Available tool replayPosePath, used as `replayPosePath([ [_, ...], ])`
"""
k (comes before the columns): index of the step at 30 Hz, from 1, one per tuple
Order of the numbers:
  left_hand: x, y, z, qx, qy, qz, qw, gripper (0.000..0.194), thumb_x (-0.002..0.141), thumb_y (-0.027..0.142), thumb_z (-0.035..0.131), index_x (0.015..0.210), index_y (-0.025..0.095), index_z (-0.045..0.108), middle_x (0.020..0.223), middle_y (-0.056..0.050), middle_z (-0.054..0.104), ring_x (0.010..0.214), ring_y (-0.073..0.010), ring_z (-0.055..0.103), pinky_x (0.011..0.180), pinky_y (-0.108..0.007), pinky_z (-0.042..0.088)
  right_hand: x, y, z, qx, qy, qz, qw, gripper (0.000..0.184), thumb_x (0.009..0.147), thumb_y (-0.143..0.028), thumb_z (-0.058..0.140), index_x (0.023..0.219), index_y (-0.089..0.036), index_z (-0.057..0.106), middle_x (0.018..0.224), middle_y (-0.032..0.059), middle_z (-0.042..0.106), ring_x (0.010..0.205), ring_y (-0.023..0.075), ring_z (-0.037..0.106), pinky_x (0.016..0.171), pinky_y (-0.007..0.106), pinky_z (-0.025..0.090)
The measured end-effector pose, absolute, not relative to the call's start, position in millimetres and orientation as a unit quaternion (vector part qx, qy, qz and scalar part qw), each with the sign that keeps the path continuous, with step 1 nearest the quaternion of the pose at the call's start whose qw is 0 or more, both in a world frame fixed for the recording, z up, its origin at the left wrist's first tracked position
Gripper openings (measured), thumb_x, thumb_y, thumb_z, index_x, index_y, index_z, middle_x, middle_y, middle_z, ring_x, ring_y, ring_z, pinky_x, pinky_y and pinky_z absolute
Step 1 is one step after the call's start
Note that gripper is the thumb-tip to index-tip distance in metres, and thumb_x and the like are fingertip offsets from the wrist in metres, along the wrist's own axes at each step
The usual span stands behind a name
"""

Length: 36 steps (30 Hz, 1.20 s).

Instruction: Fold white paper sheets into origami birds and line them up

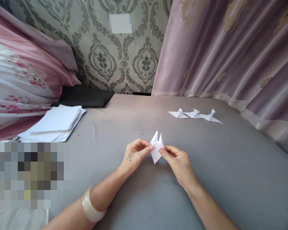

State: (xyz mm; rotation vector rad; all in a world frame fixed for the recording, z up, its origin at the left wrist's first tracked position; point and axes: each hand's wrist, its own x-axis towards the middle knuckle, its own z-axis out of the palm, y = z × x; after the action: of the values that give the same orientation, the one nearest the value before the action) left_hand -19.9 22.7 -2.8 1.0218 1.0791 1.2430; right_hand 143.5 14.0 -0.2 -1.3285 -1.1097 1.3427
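Observation:
A small piece of folded white paper [156, 154] is held up above the grey sheet, with two points sticking upward and one pointing down. My left hand [137, 153] pinches its left side between thumb and fingers. On the right side, my right hand [179, 161] grips it the same way, thumb in front. The fingers behind the paper are partly hidden. Beyond my right hand, three finished-looking folded paper birds [195, 113] stand in a row, their wings touching or overlapping.
A stack of white paper sheets [55, 119] lies at the left, beside a folded black cloth [86, 96]. The grey-covered surface [242, 172] runs back to a patterned wall. Pink curtains [206, 48] hang at the right. A pixelated patch hides the lower left.

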Motion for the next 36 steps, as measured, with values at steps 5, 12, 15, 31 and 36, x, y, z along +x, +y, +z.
replayPosePath([
  [5, -21.3, 26.3, -7.5, 0.394, 0.425, 0.541, 0.61, 0.024, 0.068, 0.028, 0.08, 0.069, 0.015, 0.061, 0.071, -0.001, 0.068, 0.069, -0.0126, 0.063, 0.07, -0.026, 0.05, 145.1, 13.8, 3.3, -0.527, -0.448, 0.569, 0.445, 0.031, 0.07, -0.045, 0.075, 0.089, -0.021, 0.075, 0.091, 0.0059, 0.075, 0.088, 0.023, 0.066, 0.079, 0.033, 0.05],
  [12, -21.0, 29.0, -15.2, 0.368, 0.371, 0.56, 0.643, 0.027, 0.07, 0.024, 0.079, 0.081, 0.018, 0.056, 0.07, 0.003, 0.067, 0.068, -0.0111, 0.063, 0.07, -0.025, 0.05, 145.1, 12.7, 5.4, -0.527, -0.468, 0.55, 0.447, 0.022, 0.072, -0.042, 0.073, 0.075, -0.02, 0.074, 0.074, 0.0005, 0.07, 0.072, 0.0157, 0.06, 0.068, 0.026, 0.044],
  [15, -21.0, 28.5, -12.2, 0.372, 0.359, 0.541, 0.664, 0.032, 0.073, 0.024, 0.078, 0.097, 0.019, 0.058, 0.075, 0.002, 0.068, 0.072, -0.0125, 0.064, 0.074, -0.027, 0.049, 145.9, 12.3, 6.7, -0.537, -0.477, 0.534, 0.446, 0.023, 0.072, -0.042, 0.072, 0.067, -0.019, 0.07, 0.065, -0.0015, 0.064, 0.065, 0.0128, 0.054, 0.061, 0.024, 0.039],
  [31, -20.8, 19.5, 0.9, 0.515, 0.438, 0.472, 0.566, 0.02, 0.075, 0.035, 0.074, 0.072, 0.015, 0.074, 0.073, -0.001, 0.059, 0.073, -0.0127, 0.053, 0.067, -0.024, 0.04, 147.2, 7.6, 16.9, -0.502, -0.64, 0.305, 0.495, 0.011, 0.08, -0.033, 0.068, 0.085, -0.024, 0.065, 0.095, 0.0033, 0.06, 0.089, 0.0173, 0.059, 0.082, 0.032, 0.047],
  [36, -19.8, 15.6, 1.6, 0.548, 0.407, 0.442, 0.582, 0.019, 0.077, 0.035, 0.072, 0.078, 0.016, 0.075, 0.079, -0.003, 0.059, 0.076, -0.0139, 0.054, 0.07, -0.025, 0.04, 148.3, 5.7, 19.7, -0.481, -0.665, 0.314, 0.478, 0.005, 0.081, -0.028, 0.067, 0.081, -0.024, 0.066, 0.095, 0.0021, 0.061, 0.091, 0.0161, 0.061, 0.083, 0.029, 0.047],
])
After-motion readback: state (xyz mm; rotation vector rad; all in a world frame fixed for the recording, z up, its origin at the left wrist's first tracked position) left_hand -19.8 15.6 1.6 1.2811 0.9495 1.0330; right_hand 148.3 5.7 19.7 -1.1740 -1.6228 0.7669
